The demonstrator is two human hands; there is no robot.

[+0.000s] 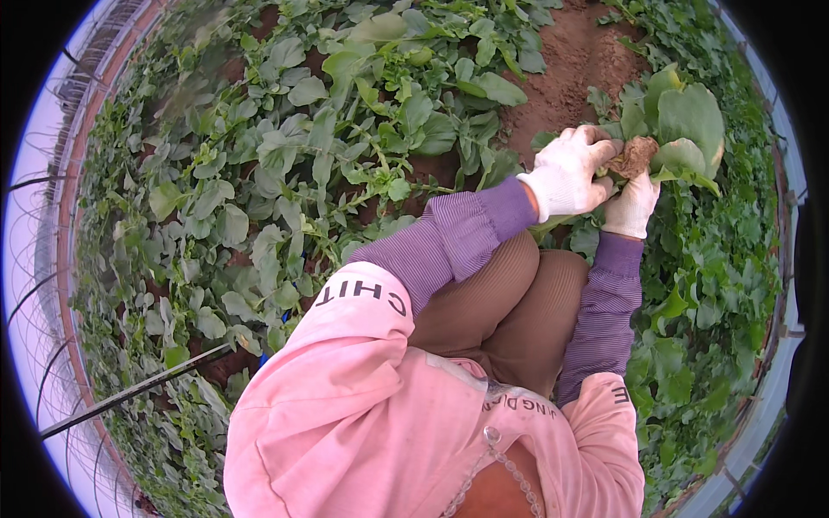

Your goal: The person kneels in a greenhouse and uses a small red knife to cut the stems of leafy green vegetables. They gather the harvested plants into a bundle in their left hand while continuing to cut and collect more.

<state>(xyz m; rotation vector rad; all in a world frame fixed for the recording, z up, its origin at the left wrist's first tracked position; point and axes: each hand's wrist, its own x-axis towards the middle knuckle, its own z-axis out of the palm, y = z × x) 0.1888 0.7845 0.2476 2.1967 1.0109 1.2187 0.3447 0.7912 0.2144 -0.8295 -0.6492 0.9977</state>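
Both my hands wear white knit gloves with soiled fingertips. My left hand (573, 169) reaches in from the left, its fingers and thumb closed around the stem base of a leafy green plant (690, 123). Beneath the same plant, my right hand (633, 204) grips it from the near side, its fingers partly hidden. Between the hands sits a crumpled brown clump (638, 157); whether it is soil or withered leaf I cannot tell. The plant's broad leaves, some yellowed at the edge, spread out to the right of the clump.
Dense leafy crop plants (259, 162) grow to the left, with more (693, 311) along the right. A strip of bare reddish soil (576, 58) runs ahead between them. At lower left a dark bar (136, 392) crosses the plants. My bent knees (505, 285) are close below the hands.
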